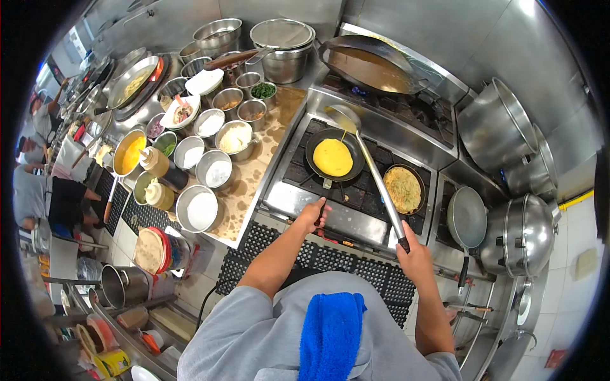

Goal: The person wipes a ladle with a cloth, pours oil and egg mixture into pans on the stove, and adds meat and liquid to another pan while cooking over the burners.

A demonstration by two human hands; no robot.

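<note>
My left hand (314,214) is closed around the dark handle of a small frying pan (309,159) on the stove. Yellow beaten egg (333,158) covers part of the pan's bottom. My right hand (414,253) grips the black end of a long-handled ladle (379,180). The ladle's bowl is above the pan's far rim, and a thin yellow strand hangs from it toward the egg. Just right of the ladle's shaft, a second pan (424,202) holds a browned, flecked omelette (402,190).
Behind the burners sits a large wok (368,62) of brown liquid. Metal bowls (200,208), squeeze bottles (159,195) and a pan of yellow liquid (130,152) crowd the left counter. To the right are a grey pan (467,217) and big pots (497,130). Other people (57,197) stand far left.
</note>
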